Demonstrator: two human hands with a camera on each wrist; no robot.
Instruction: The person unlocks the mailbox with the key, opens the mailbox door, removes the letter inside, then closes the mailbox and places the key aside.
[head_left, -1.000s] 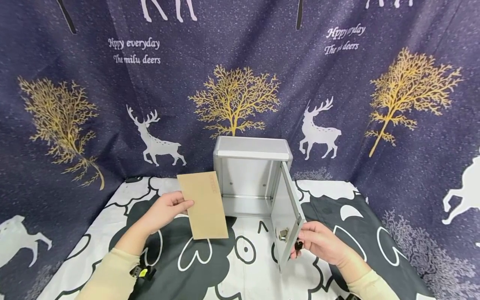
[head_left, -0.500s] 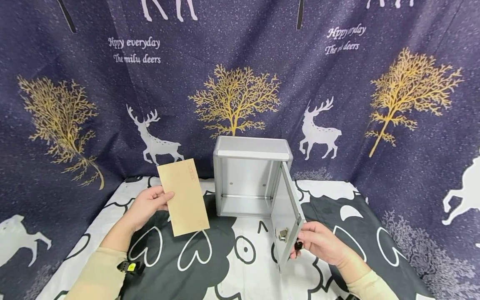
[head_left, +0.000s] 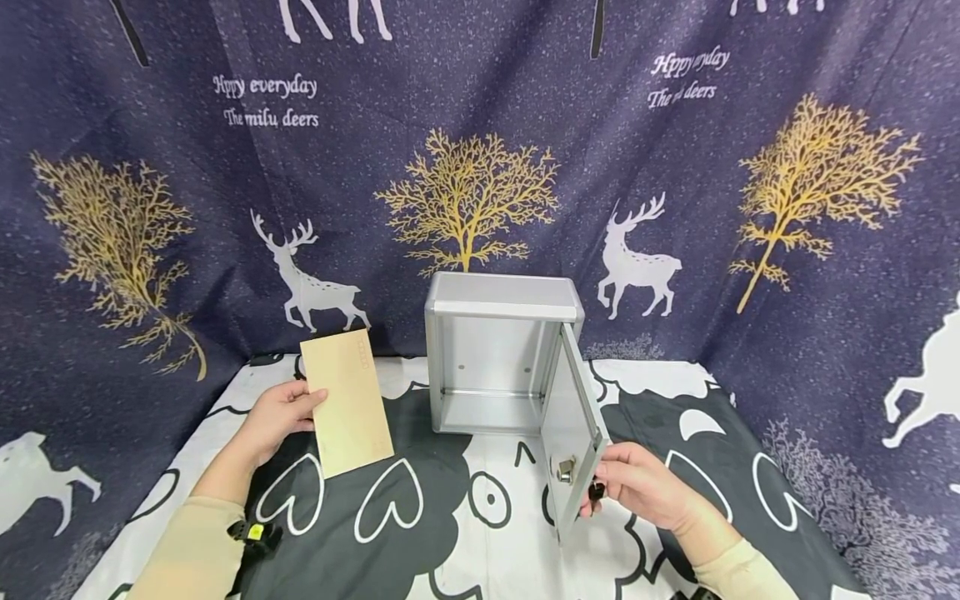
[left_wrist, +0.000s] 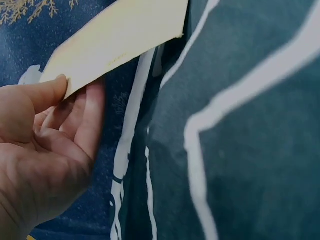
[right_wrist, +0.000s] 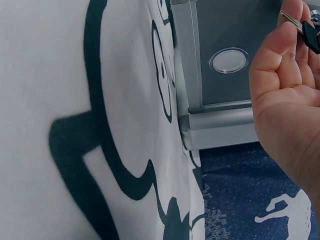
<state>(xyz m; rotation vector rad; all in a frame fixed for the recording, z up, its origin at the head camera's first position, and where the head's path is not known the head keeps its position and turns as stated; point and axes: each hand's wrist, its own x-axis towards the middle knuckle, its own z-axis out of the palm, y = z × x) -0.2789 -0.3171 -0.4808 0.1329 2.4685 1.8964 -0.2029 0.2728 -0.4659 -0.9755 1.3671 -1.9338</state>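
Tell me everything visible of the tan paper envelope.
The rectangular tan paper envelope looks thin, with a row of faint reddish marks near its top right corner and fainter print at lower right. Upright, its top leans left in the head view. The left hand pinches its left edge, thumb in front, left of and apart from the open grey metal box.

Left hand (head_left: 273, 417): bare; left sleeve (head_left: 180, 550) cream, long. Black wrist unit (head_left: 242, 530), yellow-green patch (head_left: 256, 531). Right hand (head_left: 645, 483): bare; right sleeve (head_left: 746, 571) matching cream.

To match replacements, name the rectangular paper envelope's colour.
The envelope is tan, clearest in the head view.
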